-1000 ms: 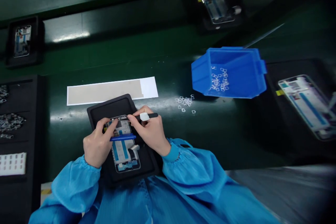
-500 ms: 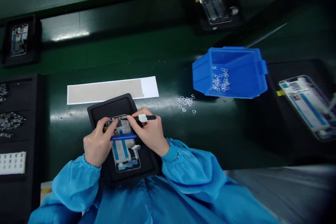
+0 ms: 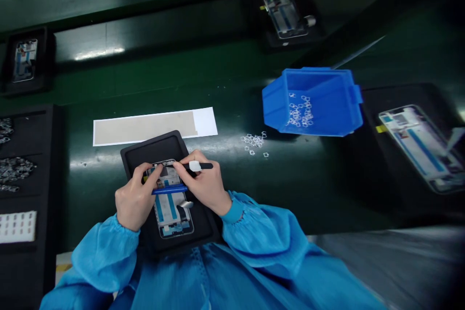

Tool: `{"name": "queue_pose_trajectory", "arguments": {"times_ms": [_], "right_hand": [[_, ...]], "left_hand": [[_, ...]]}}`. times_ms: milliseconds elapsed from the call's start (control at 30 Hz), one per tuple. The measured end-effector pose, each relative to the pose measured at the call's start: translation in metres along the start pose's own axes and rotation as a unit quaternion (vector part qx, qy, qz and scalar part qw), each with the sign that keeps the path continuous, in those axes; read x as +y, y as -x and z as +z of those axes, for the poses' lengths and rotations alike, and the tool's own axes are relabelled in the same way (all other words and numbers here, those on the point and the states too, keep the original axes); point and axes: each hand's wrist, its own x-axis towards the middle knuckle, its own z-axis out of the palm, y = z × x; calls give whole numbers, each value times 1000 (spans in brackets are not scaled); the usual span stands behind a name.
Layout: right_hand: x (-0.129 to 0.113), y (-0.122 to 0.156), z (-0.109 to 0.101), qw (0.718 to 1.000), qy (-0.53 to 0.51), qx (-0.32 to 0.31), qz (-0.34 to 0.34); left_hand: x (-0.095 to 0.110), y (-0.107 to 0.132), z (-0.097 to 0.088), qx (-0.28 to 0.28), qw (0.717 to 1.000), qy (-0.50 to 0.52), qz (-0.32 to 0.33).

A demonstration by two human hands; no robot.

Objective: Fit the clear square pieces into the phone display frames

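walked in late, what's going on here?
Someone has both hands at a phone-like frame in a black tray. The right hand holds a dark tool near the frame's far end; the left hand is there too. A blue stick crosses the frame by the left hand, grip unclear. Loose white pieces lie near a blue bin.

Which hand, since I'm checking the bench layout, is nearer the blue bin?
Right: the right hand is left of the blue bin, apart from it; the left hand is farther left, at the phone frame.
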Motion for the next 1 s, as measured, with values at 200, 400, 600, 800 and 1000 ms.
{"name": "queue_pose_trajectory", "arguments": {"times_ms": [200, 400, 600, 800, 1000], "right_hand": [[1, 1, 0, 1000, -13, 9, -4], [0, 1, 0, 1000, -4, 3, -4], [3, 0, 1, 998, -47, 13, 28], [13, 3, -3, 945, -234, 187, 133], [1, 20, 12, 944, -276, 140, 114]], "left_hand": [[0, -1, -1, -3, 1000, 4, -4], [-1, 2, 2, 7, 1000, 11, -3], [-1, -3, 1, 18, 999, 26, 6], [-13, 45, -14, 58, 971, 182, -142], [15, 128, -4, -95, 897, 301, -309]]}}
